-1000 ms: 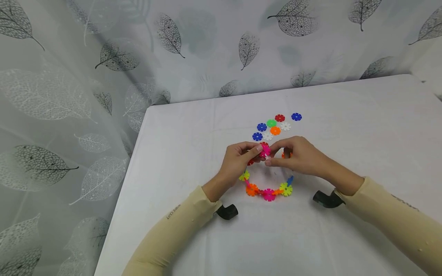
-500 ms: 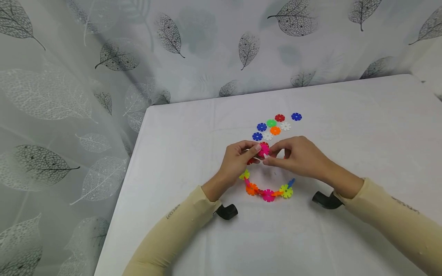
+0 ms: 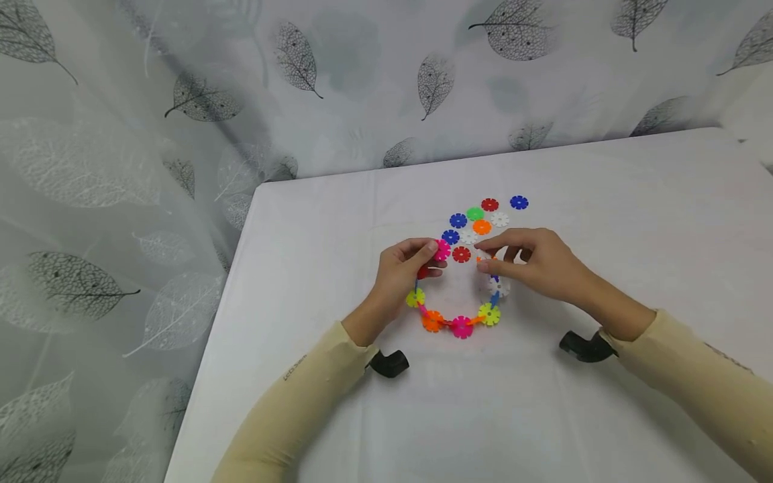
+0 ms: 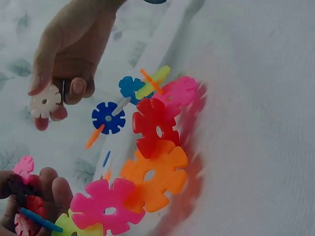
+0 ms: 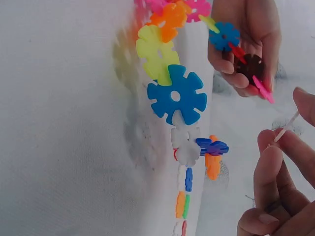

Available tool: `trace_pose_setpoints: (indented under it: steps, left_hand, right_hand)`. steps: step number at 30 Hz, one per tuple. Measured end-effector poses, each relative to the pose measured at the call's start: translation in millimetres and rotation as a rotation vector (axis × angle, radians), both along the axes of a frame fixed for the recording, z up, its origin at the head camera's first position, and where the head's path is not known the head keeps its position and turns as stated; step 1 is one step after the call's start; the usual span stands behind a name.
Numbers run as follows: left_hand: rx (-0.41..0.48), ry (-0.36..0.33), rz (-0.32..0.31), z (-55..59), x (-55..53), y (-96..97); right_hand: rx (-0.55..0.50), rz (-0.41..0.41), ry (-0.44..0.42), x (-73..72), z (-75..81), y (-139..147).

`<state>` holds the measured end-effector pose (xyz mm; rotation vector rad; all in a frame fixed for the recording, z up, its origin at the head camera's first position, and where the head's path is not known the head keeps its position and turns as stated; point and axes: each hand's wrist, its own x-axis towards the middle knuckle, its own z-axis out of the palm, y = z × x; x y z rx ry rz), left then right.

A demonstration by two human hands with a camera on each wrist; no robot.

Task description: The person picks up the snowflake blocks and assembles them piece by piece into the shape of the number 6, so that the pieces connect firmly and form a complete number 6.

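Right fingers [image 3: 501,270] have withdrawn, pinching a white disc [image 4: 53,105]; left fingers [image 3: 423,255] pinch the chain [image 4: 167,169] by its pink disc [image 3: 443,251]; crossing both squarely should help.

Open table [image 3: 477,409] lies between the two sleeves [image 3: 296,402] up to the disc chain [image 3: 462,327], beyond which loose discs [image 3: 481,227] block the way.
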<state>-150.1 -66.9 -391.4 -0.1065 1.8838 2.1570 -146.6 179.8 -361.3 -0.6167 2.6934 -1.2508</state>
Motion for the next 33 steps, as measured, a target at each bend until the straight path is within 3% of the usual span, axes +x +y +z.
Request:
trace_pose_setpoints:
  steps: [6, 16, 33]
  left_hand:
    - [0.008, -0.022, -0.003, 0.7, 4.0, 7.0]
    - [0.032, 0.032, -0.002, 0.5, 7.8, 13.1]
    - [0.028, 0.067, -0.009, 1.5, 8.5, 9.9]
  right_hand:
    - [0.042, 0.0, 0.057, -4.6, -1.6, -5]
    - [0.052, 0.032, 0.086, -5.0, -2.3, -12]
    - [-0.007, 0.012, 0.012, -9.4, -7.1, -22]
